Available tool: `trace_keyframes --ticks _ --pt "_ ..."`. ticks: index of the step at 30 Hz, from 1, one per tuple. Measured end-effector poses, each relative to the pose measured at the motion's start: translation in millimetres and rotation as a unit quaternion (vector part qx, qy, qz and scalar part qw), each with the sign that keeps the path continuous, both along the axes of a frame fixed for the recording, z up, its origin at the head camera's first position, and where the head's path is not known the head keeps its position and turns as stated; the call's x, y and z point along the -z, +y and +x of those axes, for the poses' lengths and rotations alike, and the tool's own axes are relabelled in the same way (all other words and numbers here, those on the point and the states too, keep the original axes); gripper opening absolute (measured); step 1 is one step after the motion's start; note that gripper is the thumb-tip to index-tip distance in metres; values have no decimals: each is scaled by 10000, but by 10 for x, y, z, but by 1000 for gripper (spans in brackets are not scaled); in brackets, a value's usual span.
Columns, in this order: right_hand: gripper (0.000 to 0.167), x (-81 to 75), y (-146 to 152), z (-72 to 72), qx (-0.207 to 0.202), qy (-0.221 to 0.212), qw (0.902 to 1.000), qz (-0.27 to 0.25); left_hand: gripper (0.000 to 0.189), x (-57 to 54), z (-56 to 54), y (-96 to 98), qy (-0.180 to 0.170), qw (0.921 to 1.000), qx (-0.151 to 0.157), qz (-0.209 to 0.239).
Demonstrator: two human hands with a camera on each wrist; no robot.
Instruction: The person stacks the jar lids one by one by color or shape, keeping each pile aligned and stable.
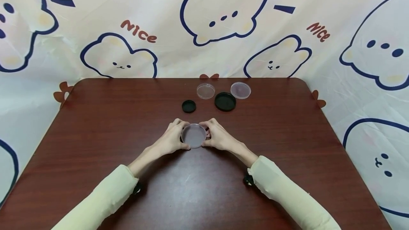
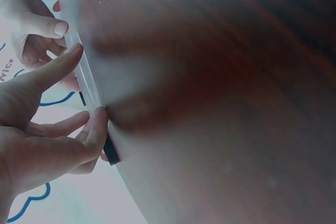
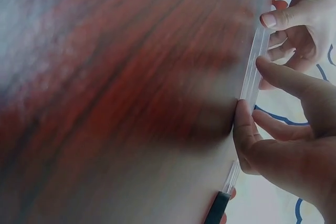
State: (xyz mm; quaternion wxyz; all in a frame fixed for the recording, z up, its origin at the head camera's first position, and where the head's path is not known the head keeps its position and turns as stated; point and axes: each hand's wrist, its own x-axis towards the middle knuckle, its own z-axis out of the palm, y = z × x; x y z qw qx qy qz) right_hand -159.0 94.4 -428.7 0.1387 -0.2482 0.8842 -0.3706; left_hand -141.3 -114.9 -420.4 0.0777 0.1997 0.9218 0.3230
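Observation:
A round clear petri dish [image 1: 194, 136] lies flat between the two hands, at or just above the table surface. The left hand [image 1: 172, 137] grips its left side, thumb at the near rim and fingers at the far rim. On the opposite side, the right hand [image 1: 220, 136] holds the rim in the same way. From the left wrist, the dish [image 2: 89, 80] appears edge-on, with thumb and fingertips of the left hand [image 2: 52, 140] against its wall. The right wrist view likewise has the right hand [image 3: 294, 129] pinching the dish's edge [image 3: 251, 77].
Beyond the hands, a small black dish [image 1: 189, 106] and a larger black dish [image 1: 225, 102] sit on the brown table [image 1: 96, 134]. Two more clear dishes, a left one [image 1: 206, 91] and a right one [image 1: 240, 90], lie near the far edge. A patterned cloth [image 1: 172, 56] hangs behind.

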Motion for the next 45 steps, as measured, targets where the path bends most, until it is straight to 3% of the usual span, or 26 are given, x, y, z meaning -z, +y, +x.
trace_keyframes --ticks 18,45 --pt "68 5 -18 -19 -122 19 9999 60 79 48 -5 -42 88 9998 185 47" --pt "72 -5 -29 -26 -158 -57 9996 227 81 92 -20 -122 -247 9991 92 345"
